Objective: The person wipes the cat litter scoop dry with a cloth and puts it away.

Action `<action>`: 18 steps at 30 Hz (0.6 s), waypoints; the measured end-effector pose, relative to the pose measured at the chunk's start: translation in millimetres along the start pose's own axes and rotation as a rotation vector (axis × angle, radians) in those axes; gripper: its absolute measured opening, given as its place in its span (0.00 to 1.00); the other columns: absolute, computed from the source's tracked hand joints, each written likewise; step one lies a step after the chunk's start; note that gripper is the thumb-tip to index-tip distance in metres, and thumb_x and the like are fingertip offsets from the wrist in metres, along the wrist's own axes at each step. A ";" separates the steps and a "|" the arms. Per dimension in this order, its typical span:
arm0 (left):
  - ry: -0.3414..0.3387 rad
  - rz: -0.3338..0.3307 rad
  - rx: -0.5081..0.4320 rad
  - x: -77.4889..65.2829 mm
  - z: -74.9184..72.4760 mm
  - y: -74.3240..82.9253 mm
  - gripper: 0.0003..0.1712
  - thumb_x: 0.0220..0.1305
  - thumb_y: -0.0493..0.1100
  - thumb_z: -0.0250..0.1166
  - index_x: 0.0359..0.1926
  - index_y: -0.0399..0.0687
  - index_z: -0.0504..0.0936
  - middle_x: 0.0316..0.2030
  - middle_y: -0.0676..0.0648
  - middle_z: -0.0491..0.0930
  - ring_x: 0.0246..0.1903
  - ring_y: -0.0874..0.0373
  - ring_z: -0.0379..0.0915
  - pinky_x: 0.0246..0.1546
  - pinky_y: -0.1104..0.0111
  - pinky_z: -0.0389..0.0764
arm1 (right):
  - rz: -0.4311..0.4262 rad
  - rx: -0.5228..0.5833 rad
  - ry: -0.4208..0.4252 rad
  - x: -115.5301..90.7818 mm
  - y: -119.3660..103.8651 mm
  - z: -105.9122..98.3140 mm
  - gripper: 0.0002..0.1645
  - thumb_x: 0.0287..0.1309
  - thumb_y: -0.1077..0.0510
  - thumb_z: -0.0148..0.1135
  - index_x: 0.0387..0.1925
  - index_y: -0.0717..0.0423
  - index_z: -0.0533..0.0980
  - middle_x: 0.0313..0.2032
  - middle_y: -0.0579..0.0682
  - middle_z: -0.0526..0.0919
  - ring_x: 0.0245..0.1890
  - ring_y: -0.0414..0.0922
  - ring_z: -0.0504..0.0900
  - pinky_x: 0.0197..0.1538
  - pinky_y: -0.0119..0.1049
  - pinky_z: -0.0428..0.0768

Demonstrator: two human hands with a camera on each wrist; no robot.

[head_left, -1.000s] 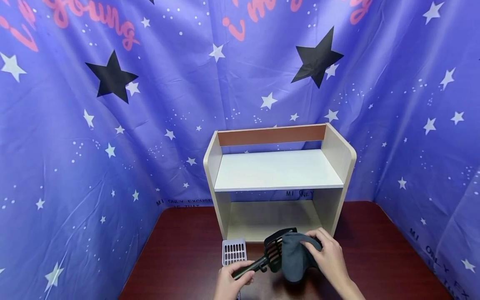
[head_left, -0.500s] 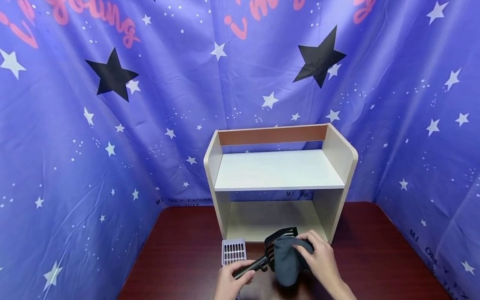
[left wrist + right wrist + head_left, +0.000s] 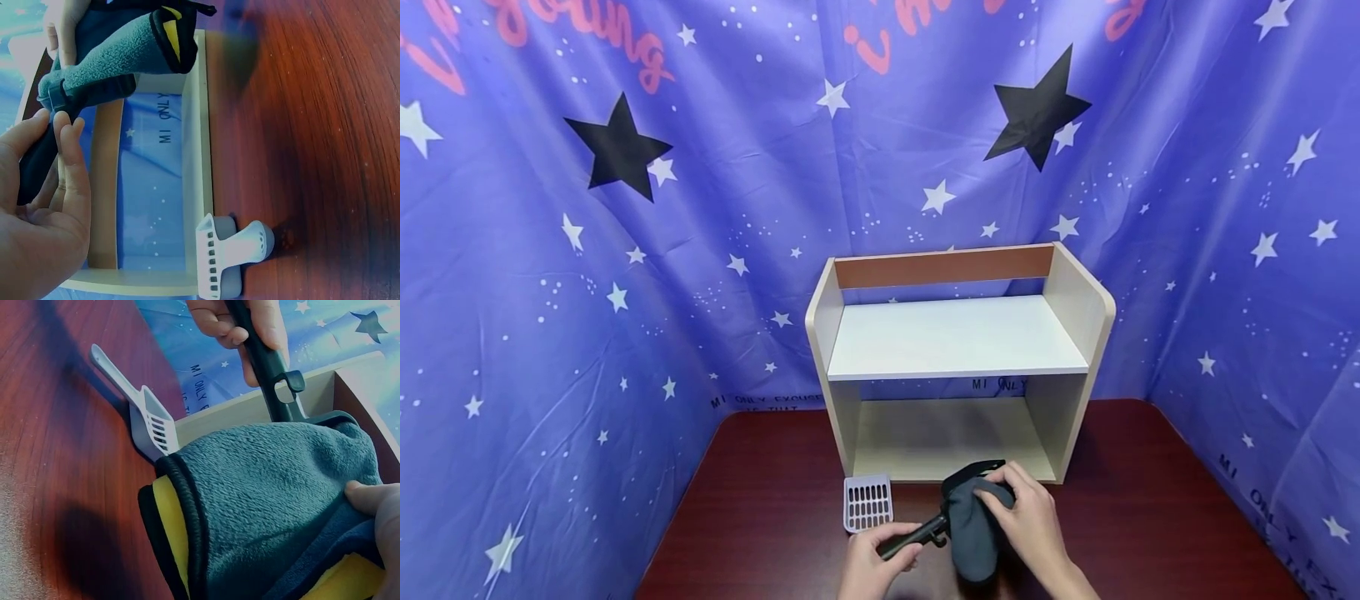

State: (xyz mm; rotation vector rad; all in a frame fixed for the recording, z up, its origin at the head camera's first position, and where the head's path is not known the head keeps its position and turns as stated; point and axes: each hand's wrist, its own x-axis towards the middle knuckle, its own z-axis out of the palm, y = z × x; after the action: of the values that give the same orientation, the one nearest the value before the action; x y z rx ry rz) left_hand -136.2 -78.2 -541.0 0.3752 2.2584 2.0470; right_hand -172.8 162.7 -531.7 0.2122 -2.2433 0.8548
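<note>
Blue-violet fabric (image 3: 887,158) (2 black stars (image 3: 620,148)) encloses a reddish-brown table (image 3: 760,475).

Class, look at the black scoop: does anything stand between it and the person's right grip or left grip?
Yes, on one side: the gray cloth lies over the head of the black scoop, between it and the right grip, which holds the cloth. Between the left grip and the handle nothing visible stands.

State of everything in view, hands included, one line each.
Black scoop: held by its handle, head partly covered.
Cloth: folded over that head, yellow side partly showing.
Left hand: gripping the black scoop's handle.
Right hand: pinching the cloth.
Grey scoop: on the table, unheld.
Shelf unit: upright, open-fronted.
Curtain: hanging, creased.
</note>
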 end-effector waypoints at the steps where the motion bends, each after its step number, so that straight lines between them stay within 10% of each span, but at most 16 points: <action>1: 0.000 0.007 0.007 0.2 1.1 0.0 0.14 0.58 0.37 0.72 0.44 0.34 0.87 0.32 0.38 0.88 0.25 0.68 0.82 0.28 0.75 0.86 | 0.010 -0.014 0.005 0.2 0.6 0.1 0.21 0.34 0.61 0.84 0.27 0.41 0.78 0.30 0.33 0.80 0.31 0.37 0.83 0.34 0.30 0.78; 18: -0.022 0.045 0.040 1.3 8.1 0.8 0.13 0.59 0.36 0.71 0.44 0.34 0.87 0.33 0.38 0.88 0.24 0.72 0.81 0.27 0.74 0.85 | 0.141 -0.106 0.036 5.2 18.5 -13.6 0.20 0.35 0.56 0.83 0.24 0.45 0.75 0.26 0.39 0.80 0.27 0.45 0.82 0.29 0.44 0.78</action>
State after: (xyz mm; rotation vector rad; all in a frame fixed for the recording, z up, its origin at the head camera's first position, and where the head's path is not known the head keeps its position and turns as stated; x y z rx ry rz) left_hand -135.6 -70.0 -541.0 0.4526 2.3023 2.0107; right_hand -176.0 186.0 -530.6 -0.0105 -2.2832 0.8028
